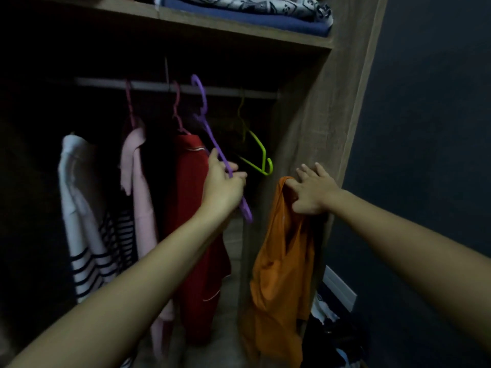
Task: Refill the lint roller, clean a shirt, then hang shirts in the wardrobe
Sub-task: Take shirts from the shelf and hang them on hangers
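The head-worn camera (the only view, wide-angle) looks forward, from close by, into the wardrobe [318, 128].

Glossy plastic purple hanger [212, 144], wood-grain wardrobe [318, 123].

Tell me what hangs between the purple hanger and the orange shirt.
An empty green hanger, on the rail, hangs between the purple hanger and the orange shirt, a little above the shirt's top; the head view shows it.

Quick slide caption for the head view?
Left hand grips a purple hanger; right hand holds an orange shirt at the open wardrobe.
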